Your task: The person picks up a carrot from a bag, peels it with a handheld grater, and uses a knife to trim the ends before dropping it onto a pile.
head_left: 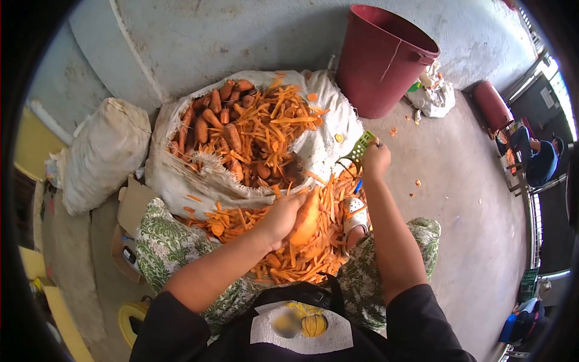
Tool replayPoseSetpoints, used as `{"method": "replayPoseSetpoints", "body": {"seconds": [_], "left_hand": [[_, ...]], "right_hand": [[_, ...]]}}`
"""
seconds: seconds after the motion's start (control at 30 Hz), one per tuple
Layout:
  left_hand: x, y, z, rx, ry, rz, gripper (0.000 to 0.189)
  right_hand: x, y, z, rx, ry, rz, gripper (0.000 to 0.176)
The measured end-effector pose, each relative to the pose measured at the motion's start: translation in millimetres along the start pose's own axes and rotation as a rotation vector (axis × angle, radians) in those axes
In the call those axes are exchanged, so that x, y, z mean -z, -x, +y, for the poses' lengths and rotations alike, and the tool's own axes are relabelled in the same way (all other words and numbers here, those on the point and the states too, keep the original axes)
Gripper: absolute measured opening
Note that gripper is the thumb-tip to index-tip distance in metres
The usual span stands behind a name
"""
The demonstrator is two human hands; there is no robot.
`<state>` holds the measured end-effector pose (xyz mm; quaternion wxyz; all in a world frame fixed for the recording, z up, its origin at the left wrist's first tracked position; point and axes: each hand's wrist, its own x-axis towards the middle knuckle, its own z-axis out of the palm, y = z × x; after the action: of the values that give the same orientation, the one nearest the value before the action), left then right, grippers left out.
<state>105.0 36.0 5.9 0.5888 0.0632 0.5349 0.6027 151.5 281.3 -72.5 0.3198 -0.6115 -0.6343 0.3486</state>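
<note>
My left hand point(286, 218) is closed around a thick, bright orange peeled carrot point(306, 218), above a heap of orange peelings point(295, 265) between my legs. Out to the right, my right hand point(376, 160) is closed at a flat green tool with holes point(362, 145), which has a dark loop beside it. In front of both hands lies a large open white sack point(181, 193). Whole carrots point(211, 117) fill its left side, with peelings point(280, 111) piled over the right. A small blue piece point(359, 186) shows beneath my right hand.
A tall dark red bin point(380, 66) stands by the wall, with a crumpled white bag point(437, 93) beside it. Left are a full white sack point(111, 157) and a cardboard box point(129, 208). A white clog point(355, 216) is on my foot. Another person point(543, 160) sits far right.
</note>
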Motion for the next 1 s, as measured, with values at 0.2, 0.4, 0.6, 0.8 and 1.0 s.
{"method": "replayPoseSetpoints", "body": {"seconds": [0.2,0.4,0.6,0.8,1.0], "left_hand": [[13,-15,8,0.169,0.382,-0.024,0.034],[31,-38,-8,0.233,0.555,-0.144,0.027],[10,-28,-5,0.143,0.533,-0.015,0.027],[20,-40,-15,0.118,0.189,-0.026,0.028],[-6,6,-7,0.245,0.077,-0.222,0.039]], "right_hand": [[27,84,-63,0.005,-0.338,-0.320,0.034],[32,138,-75,0.114,-0.438,-0.499,0.030],[25,141,-63,0.341,-0.165,-0.386,0.031],[15,117,-48,0.274,-0.113,-0.323,0.032],[3,23,-6,0.187,-0.140,0.039,0.036]]}}
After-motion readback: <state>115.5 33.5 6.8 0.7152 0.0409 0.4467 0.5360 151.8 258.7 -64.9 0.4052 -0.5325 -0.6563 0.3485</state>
